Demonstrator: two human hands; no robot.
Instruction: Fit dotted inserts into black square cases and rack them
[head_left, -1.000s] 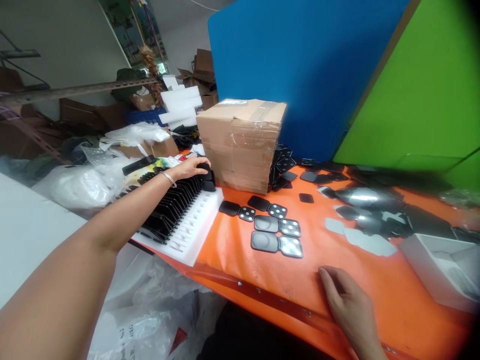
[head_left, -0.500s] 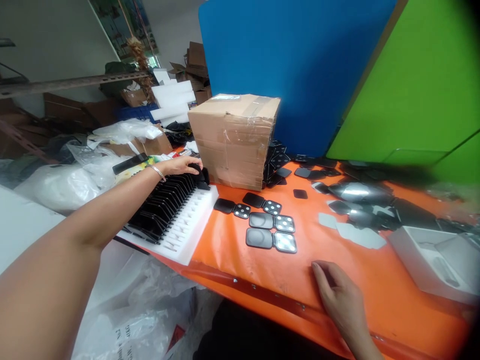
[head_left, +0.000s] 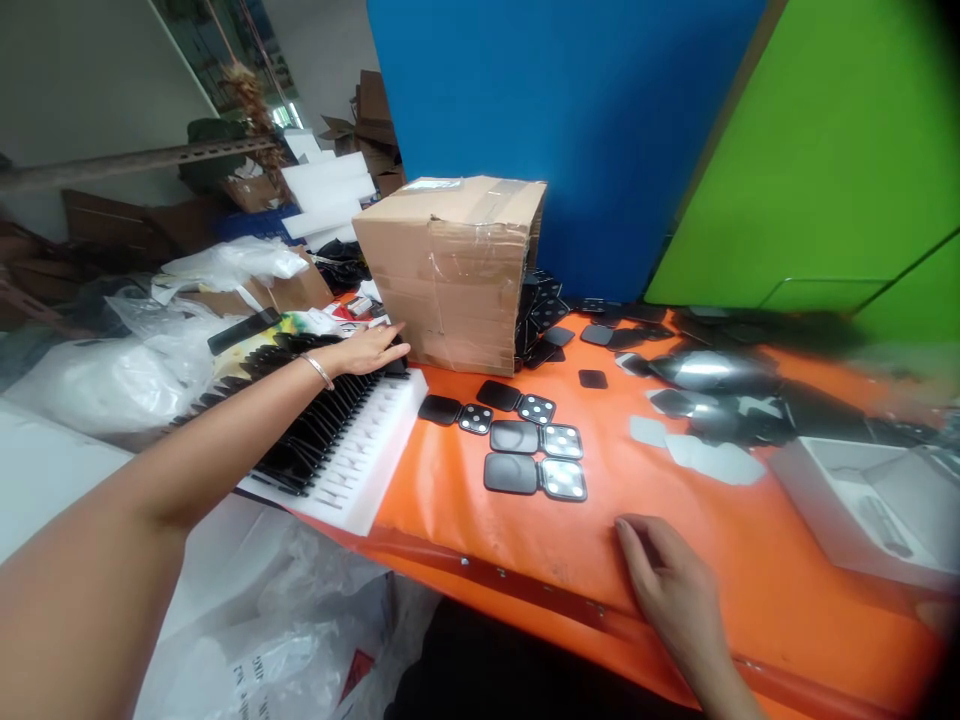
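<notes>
My left hand [head_left: 371,348] reaches across a row of thin black pieces [head_left: 311,420] standing on edge in a slotted white foam tray [head_left: 382,480]. Its fingers are stretched out and apart, touching or just above the black piece at the far end of the row; the hand partly hides that piece. On the orange table [head_left: 547,560], my right hand [head_left: 671,580] rests loosely curled, thumb and index tips close together, with nothing seen in it. Between the hands lie several opened black folding cases [head_left: 512,473], each with a square flap dotted with pale circles.
A cardboard box [head_left: 442,280] stands behind the tray, with more black pieces [head_left: 544,310] at its side. Pale sheets [head_left: 712,460] and a white box [head_left: 832,520] are at the right. Clear plastic bags [head_left: 112,380] crowd the left; blue [head_left: 562,130] and green [head_left: 810,170] panels rise behind.
My left fingers, bent over the end black piece before, are now straighter and spread. The black pieces in the tray fan out more widely. My right hand stays put; the view has shifted slightly.
</notes>
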